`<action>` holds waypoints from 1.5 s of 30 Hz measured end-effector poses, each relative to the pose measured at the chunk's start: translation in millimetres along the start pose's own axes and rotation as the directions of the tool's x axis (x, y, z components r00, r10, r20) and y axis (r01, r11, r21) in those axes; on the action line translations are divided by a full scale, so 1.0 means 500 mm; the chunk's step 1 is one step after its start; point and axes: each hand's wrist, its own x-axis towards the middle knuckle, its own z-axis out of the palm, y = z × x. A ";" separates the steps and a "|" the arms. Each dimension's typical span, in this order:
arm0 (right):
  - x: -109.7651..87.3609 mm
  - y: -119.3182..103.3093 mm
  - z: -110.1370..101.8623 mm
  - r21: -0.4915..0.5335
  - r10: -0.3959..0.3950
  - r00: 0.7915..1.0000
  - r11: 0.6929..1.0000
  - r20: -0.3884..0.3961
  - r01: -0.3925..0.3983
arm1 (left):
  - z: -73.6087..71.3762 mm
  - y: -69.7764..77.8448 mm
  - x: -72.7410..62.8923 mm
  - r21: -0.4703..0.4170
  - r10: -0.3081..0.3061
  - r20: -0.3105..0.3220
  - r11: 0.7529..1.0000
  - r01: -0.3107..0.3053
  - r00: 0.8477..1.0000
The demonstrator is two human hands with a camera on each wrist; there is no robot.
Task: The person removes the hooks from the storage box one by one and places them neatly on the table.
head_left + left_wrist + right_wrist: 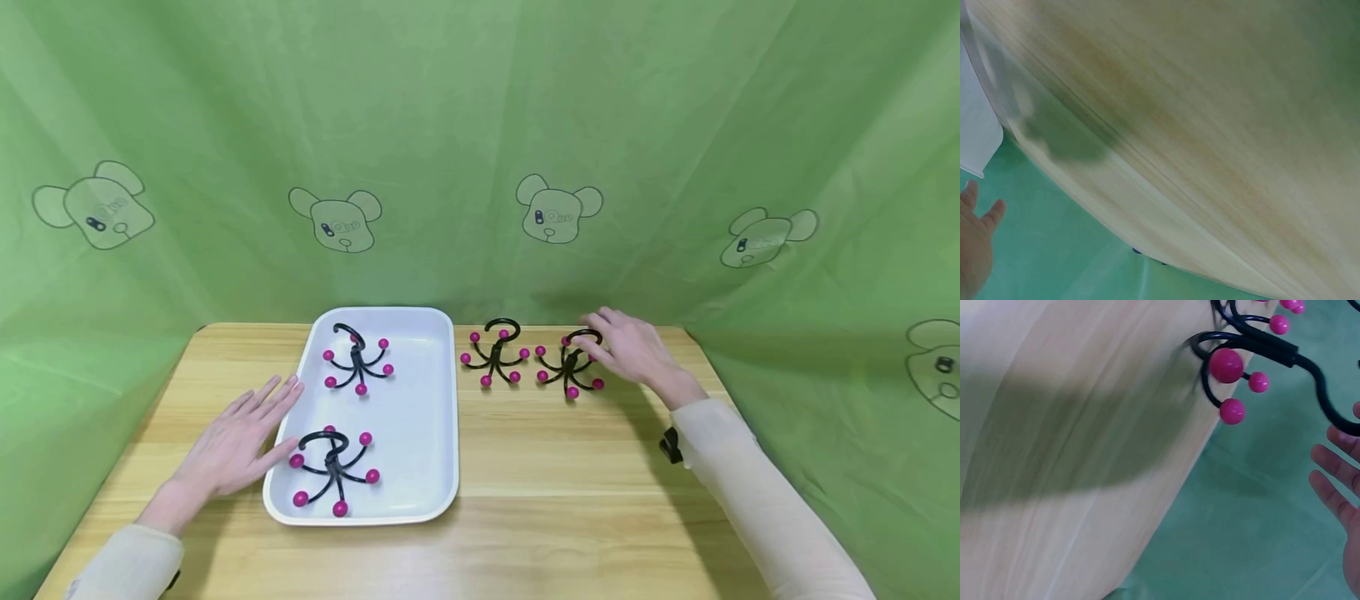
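Observation:
In the head view, my right hand (636, 343) reaches over a black hook hanger (572, 364) with several curved arms tipped in pink balls. Its thumb and fingers spread around the hanger's curved top hook. The right wrist view shows the fingers (1335, 467) extended close to the hook's bend, with the thumb out of frame. My left hand (236, 442) lies palm down with straight fingers at the left rim of a white tray (412, 417). Inside the tray are two similar hangers, one at the back (357, 360) and one at the front (334, 467).
Another such hanger (495, 357) stands on the wooden table (555, 517) between the tray and the right hand's hanger. A green curtain (450, 150) printed with bear heads hangs behind and beside the table.

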 end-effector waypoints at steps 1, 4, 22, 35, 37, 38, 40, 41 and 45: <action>0.001 -0.003 -0.003 0.009 0.008 1.000 1.000 0.007 -0.008 | 0.000 0.000 0.000 0.000 0.000 0.002 1.000 0.000 1.000; 0.007 -0.017 -0.015 0.021 0.023 1.000 1.000 0.012 -0.023 | -0.001 -0.001 0.002 0.000 0.002 0.002 1.000 -0.002 1.000; 0.058 -0.192 -0.083 -0.002 -0.025 1.000 1.000 -0.001 0.025 | -0.004 -0.004 0.001 -0.008 0.003 0.001 1.000 -0.003 1.000; 0.107 -0.313 -0.078 0.029 -0.121 0.989 0.992 -0.089 0.124 | -0.002 -0.001 0.000 -0.018 0.001 -0.004 1.000 -0.001 1.000; 0.116 -0.330 -0.071 0.035 -0.132 0.988 0.990 -0.086 0.135 | -0.003 -0.001 0.000 -0.022 0.001 -0.006 1.000 -0.002 1.000; 0.120 -0.338 -0.067 0.037 -0.139 0.987 0.989 -0.083 0.142 | -0.003 -0.001 -0.001 -0.021 0.003 -0.007 1.000 -0.003 1.000; 0.130 -0.355 -0.060 0.038 -0.154 0.985 0.987 -0.080 0.158 | -0.003 -0.001 -0.002 -0.020 0.004 -0.007 1.000 -0.004 1.000; 0.134 -0.363 -0.056 0.039 -0.161 0.984 0.986 -0.080 0.165 | -0.002 -0.001 -0.002 -0.018 0.004 -0.007 1.000 -0.004 1.000; 0.153 -0.394 -0.043 0.046 -0.177 0.980 0.982 -0.090 0.181 | 0.000 0.000 -0.004 -0.014 0.004 -0.012 1.000 -0.005 1.000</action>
